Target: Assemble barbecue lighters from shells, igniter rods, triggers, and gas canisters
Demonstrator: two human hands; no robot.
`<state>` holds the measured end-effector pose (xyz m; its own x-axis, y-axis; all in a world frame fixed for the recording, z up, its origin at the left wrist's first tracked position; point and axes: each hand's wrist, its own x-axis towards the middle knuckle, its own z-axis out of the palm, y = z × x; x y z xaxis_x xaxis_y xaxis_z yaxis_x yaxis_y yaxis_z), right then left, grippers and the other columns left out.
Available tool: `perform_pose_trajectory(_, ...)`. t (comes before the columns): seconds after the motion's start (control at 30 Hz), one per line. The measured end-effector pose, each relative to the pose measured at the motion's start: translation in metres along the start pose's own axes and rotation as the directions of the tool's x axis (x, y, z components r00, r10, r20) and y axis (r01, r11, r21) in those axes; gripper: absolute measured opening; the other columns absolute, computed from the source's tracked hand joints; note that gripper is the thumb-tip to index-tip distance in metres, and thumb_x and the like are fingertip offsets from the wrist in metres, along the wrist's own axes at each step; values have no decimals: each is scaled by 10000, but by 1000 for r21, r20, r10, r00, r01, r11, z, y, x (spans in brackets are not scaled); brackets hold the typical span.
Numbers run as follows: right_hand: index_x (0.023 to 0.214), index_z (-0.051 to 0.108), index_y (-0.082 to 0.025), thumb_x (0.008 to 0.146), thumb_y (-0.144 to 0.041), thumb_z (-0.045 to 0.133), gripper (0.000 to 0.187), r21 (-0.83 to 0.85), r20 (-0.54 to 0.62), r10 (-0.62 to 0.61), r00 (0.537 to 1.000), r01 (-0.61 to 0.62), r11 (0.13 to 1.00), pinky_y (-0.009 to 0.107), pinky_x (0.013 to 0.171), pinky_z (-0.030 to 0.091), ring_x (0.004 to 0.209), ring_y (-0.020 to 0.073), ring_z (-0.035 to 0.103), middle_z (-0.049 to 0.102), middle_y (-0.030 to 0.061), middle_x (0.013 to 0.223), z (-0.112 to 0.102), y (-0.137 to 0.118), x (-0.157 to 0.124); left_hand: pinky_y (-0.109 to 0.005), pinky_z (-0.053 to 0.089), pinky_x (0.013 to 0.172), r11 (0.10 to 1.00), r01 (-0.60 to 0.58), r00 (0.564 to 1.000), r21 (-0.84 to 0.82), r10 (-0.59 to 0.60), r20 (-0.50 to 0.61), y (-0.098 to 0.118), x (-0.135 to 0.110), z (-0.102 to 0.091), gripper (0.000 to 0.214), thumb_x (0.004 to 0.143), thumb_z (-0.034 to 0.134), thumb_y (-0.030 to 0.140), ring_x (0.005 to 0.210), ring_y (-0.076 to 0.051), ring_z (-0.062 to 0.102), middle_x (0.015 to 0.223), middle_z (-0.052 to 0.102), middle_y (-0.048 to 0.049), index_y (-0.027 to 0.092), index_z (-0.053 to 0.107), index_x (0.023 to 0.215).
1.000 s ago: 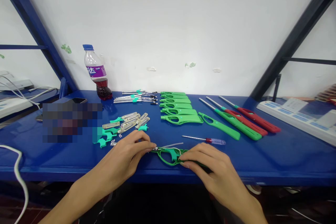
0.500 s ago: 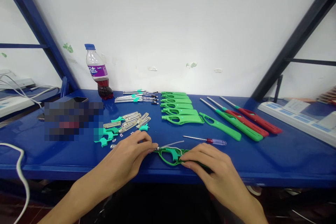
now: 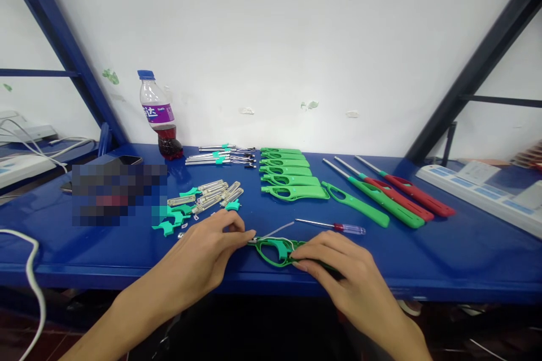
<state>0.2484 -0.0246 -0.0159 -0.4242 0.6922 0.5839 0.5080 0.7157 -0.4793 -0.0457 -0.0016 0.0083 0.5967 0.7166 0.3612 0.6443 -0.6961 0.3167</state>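
Near the table's front edge lies an opened green lighter shell (image 3: 265, 259), with a teal trigger (image 3: 279, 249) and a white wire in it. My left hand (image 3: 215, 245) pinches the neck end of this shell, at a small metal part; its tube is mostly hidden under the fingers. A thin clear hose (image 3: 279, 229) sticks up from that end. My right hand (image 3: 334, 262) is closed around the handle part of the shell, thumb and fingertips beside the trigger. Just beyond the right hand rests a screwdriver (image 3: 347, 228) with a clear purple and red handle.
Clear fuel tanks (image 3: 212, 194) and teal triggers (image 3: 167, 228) lie loose at left. Metal tubes with wires (image 3: 212, 156) and several green shells (image 3: 292, 193) are lined up behind. Assembled lighters (image 3: 393, 197) lie at right, near a power strip (image 3: 474, 192). A drink bottle (image 3: 163, 118) stands back left.
Both hands stay almost in place on the lighter shell. The free end of the clear hose has shifted slightly to the left and tilts up more.
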Motion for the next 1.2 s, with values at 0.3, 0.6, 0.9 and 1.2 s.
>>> perform_pose_trajectory(0.3,1130,744,-322,1040,-158,705,192,-1,3,3,1000,-3,1000,287,840,526,897,143,717,775,-61,1027,0,0,1,-327,460,801,996,77,996,-35,-76,45,-4,-1,0,344,1144,422,234,911,-181,639,1129,619,-32,308,758,1159)
perform_pose_trajectory(0.6,1120,757,-313,1041,-157,702,183,-3,-2,6,1000,-6,1000,289,828,533,888,149,723,777,-50,1013,-1,-1,1,-328,475,810,996,80,994,-35,-77,81,-5,-2,-1,400,1131,376,194,924,-182,636,1140,610,-40,310,751,1207)
perform_pose_trajectory(0.9,1131,747,-317,1051,-209,703,141,-1,-17,7,1000,-7,1000,287,844,533,895,158,736,796,-51,1026,-1,-1,0,-380,527,860,998,64,990,-11,-65,-125,12,4,5,257,1097,578,320,967,-235,652,1039,678,-61,220,807,1039)
perform_pose_trajectory(1.2,1206,738,-343,1102,-313,618,162,20,7,181,983,-181,983,275,891,557,967,161,745,782,-36,1124,1,-6,7,-400,519,922,989,92,988,-116,-105,-112,11,7,20,249,1105,553,243,1034,-227,668,1128,693,-28,295,761,1231)
